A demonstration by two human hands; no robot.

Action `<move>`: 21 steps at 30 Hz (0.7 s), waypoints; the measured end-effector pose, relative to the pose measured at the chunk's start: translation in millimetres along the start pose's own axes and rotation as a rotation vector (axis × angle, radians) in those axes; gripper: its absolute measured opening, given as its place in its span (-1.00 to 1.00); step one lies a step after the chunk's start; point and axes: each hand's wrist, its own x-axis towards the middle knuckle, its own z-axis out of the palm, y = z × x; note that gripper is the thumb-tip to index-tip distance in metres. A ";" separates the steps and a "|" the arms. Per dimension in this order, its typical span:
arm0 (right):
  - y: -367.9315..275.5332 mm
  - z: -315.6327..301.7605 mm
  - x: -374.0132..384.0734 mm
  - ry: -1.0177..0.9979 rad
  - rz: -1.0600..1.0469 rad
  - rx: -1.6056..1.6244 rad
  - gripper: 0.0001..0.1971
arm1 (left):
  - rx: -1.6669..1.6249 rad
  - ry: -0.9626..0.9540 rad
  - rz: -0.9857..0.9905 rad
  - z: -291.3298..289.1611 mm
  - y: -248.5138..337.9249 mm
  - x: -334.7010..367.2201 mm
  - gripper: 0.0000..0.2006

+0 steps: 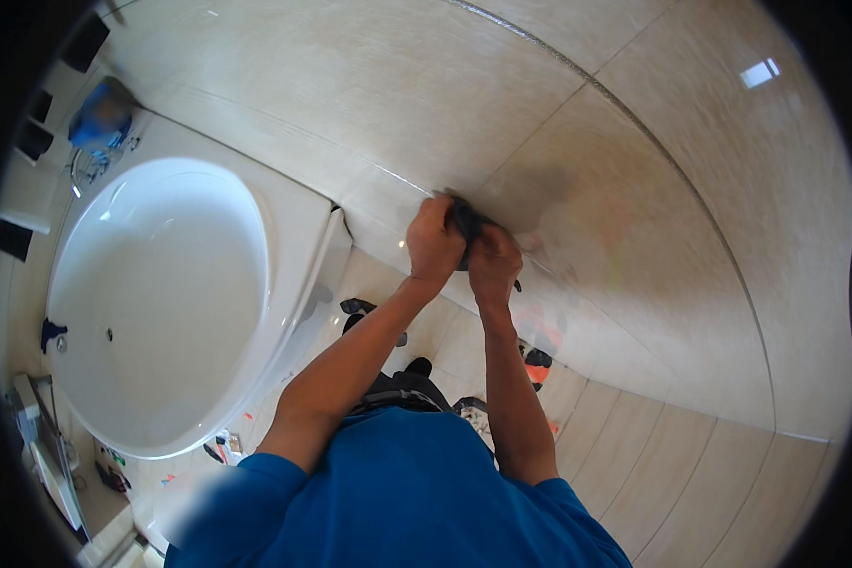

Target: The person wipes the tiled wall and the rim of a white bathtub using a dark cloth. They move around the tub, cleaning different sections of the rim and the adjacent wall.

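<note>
Both my arms reach forward to the beige tiled wall [540, 227]. My left hand [434, 241] is closed, its fingers curled against a small black object [464, 220] held close to the tiles. From the other side my right hand [493, 263] grips the same object, with its fingers bent round it. The hands nearly touch, and most of the object is hidden between them, so its kind cannot be made out. A short dark piece [518, 286] shows just below the right hand. A greyish shadow falls on the wall beyond the fingers.
To the left stands a white oval bathtub [175, 303] with a chrome faucet [85, 175] at its far corner. Dark items [358, 306] lie on the tiled floor near my feet, and black and orange things [537, 367] sit by the wall's foot.
</note>
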 end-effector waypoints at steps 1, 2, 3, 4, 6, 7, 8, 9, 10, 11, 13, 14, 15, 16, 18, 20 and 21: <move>3.1 -1.1 -0.6 -0.024 -0.004 -0.037 -0.81 | 0.003 -0.019 -0.017 2.5 -1.3 -6.0 -0.81; 9.5 -4.1 -1.9 -0.018 0.018 0.021 -0.81 | -0.002 -0.041 -0.040 5.4 1.2 -11.3 -0.81; 15.7 -7.2 -2.9 -0.010 0.041 0.078 -0.81 | -0.004 -0.051 -0.045 8.0 2.8 -14.2 -0.82; 21.9 -10.8 -3.0 -0.001 0.065 0.135 -0.81 | -0.006 -0.062 -0.050 10.6 4.5 -16.0 -0.83; 31.5 -25.1 2.3 -0.003 0.054 0.180 -0.82 | -0.041 -0.074 -0.053 15.9 20.9 -18.9 -0.84; 35.7 -31.1 3.6 -0.002 0.049 0.202 -0.83 | -0.064 -0.070 -0.049 16.8 31.7 -18.6 -0.84; 31.1 -38.0 4.3 -0.002 0.044 0.257 -0.83 | -0.087 -0.064 -0.046 16.6 43.2 -17.3 -0.84; 16.2 -43.9 5.9 -0.005 0.041 0.322 -0.83 | -0.107 -0.036 -0.026 15.6 52.8 -15.7 -0.84; 2.8 -48.7 7.0 -0.007 0.038 0.388 -0.83 | -0.126 -0.009 -0.006 15.4 62.1 -14.2 -0.83; -10.7 -55.5 10.8 -0.001 0.047 0.425 -0.83 | -0.155 0.021 0.020 16.4 72.6 -10.9 -0.83; -27.1 -62.4 17.1 0.008 0.066 0.507 -0.83 | -0.156 0.029 0.035 17.6 83.1 -6.3 -0.82; -25.6 -62.1 17.2 0.026 0.056 0.495 -0.85 | -0.151 0.032 0.041 17.5 84.9 -5.9 -0.82; -22.2 -60.7 17.0 0.043 0.046 0.483 -0.86 | -0.165 0.029 0.047 17.9 83.7 -5.4 -0.81; -19.5 -59.2 16.9 0.060 0.037 0.472 -0.87 | -0.178 0.026 0.052 18.8 80.4 -5.0 -0.81; -12.9 -58.0 15.6 0.058 0.007 0.427 -0.87 | -0.195 0.034 0.050 22.8 70.7 -9.5 -0.81; -9.3 -54.4 12.9 0.045 0.012 0.378 -0.86 | -0.194 0.066 0.054 26.2 59.8 -11.4 -0.81; -9.4 -50.3 10.0 0.033 0.030 0.352 -0.86 | -0.164 0.071 0.052 25.6 53.5 -13.0 -0.81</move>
